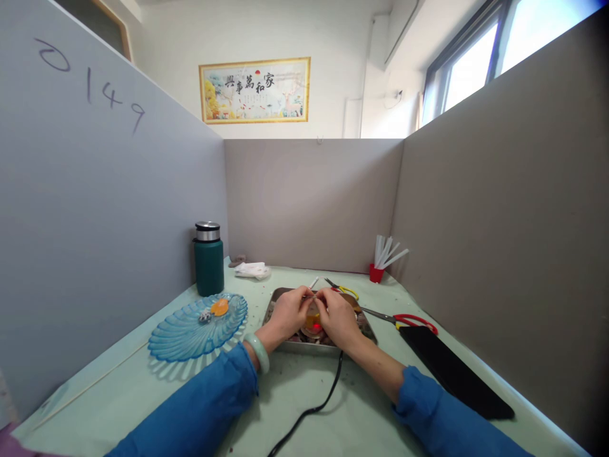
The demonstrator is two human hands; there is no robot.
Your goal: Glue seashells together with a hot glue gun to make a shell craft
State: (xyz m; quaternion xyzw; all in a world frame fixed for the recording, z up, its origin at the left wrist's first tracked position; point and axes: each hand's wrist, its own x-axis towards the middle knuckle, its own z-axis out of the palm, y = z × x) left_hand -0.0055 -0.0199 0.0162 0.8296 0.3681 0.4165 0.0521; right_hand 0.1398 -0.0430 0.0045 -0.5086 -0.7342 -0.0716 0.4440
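Observation:
Both hands meet over a metal tray [276,302] in the middle of the table. My left hand [288,313] is closed in a pinch, and my right hand [339,317] is curled against it. Between the fingertips is something small and thin that I cannot make out. Below the hands, inside the tray, an orange-red glow shows among dark bits. A black cable [314,406] runs from under the hands toward me. A pale green bangle [258,352] sits on my left wrist.
A blue shell-shaped glass dish [190,333] with an orange piece lies left of the tray. Behind it stands a green flask [208,259]. Red-handled scissors [404,318], a black flat case [451,371], yellow-handled pliers [345,289], a red cup of white sticks [378,270]. Partition walls on three sides.

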